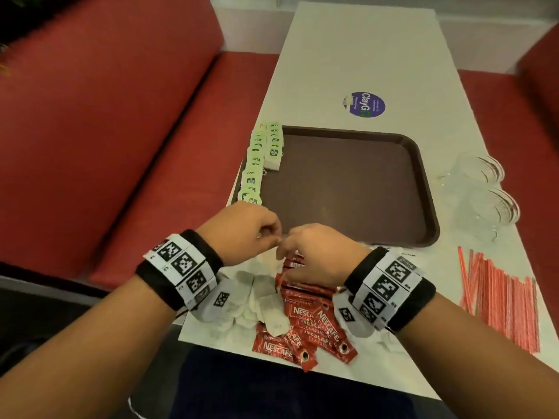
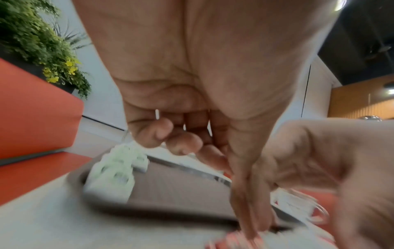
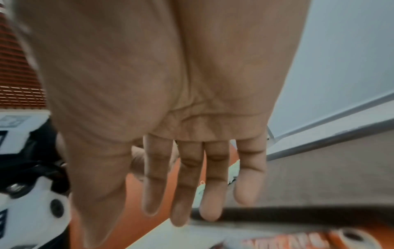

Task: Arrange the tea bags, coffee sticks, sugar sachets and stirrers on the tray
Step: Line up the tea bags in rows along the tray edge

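Observation:
A brown tray point(image 1: 348, 182) lies mid-table, with green-tagged tea bags point(image 1: 257, 158) overlapping in a row along its left rim. More loose tea bags point(image 1: 260, 300) and red coffee sticks point(image 1: 314, 322) are heaped at the near edge. Both hands hover over this heap by the tray's front rim. My left hand point(image 1: 242, 231) has curled fingers; its thumb and forefinger point(image 2: 251, 219) meet, and whatever is between them is blurred. The right hand point(image 1: 320, 252) almost touches it, with fingers point(image 3: 192, 185) straight and nothing in them. Red stirrers point(image 1: 499, 297) lie at the right.
Clear glasses point(image 1: 481, 189) stand right of the tray. A round purple sticker point(image 1: 364, 104) is on the white table beyond it. A red bench point(image 1: 121, 131) runs along the left, and more red seating flanks the right. The table's near edge is just below the heap.

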`<state>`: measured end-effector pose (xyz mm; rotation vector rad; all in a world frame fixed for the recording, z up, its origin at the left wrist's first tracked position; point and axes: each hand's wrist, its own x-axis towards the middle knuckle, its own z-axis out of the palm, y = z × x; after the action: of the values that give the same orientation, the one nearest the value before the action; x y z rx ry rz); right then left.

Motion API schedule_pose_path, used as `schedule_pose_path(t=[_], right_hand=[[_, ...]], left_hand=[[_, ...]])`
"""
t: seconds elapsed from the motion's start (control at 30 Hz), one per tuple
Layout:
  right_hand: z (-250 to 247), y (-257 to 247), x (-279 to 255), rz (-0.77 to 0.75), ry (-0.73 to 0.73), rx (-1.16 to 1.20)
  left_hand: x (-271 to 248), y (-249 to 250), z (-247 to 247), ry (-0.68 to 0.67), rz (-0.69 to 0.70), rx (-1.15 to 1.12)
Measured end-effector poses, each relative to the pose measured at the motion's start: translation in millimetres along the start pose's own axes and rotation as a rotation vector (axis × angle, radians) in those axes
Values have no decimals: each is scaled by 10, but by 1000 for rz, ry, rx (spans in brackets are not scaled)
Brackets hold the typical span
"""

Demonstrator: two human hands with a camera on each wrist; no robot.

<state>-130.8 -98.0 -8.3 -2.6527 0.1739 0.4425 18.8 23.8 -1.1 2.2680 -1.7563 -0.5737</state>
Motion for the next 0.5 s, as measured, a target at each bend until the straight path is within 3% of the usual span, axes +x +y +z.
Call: schedule_pose_path(t=[0.3, 0.5], right_hand=[[437, -205, -294, -6, -80, -8], [522, -221, -361, 4, -29, -48]], left_hand=[[-731, 29, 598, -261, 101, 68], [-819, 82, 742, -77, 114, 152]])
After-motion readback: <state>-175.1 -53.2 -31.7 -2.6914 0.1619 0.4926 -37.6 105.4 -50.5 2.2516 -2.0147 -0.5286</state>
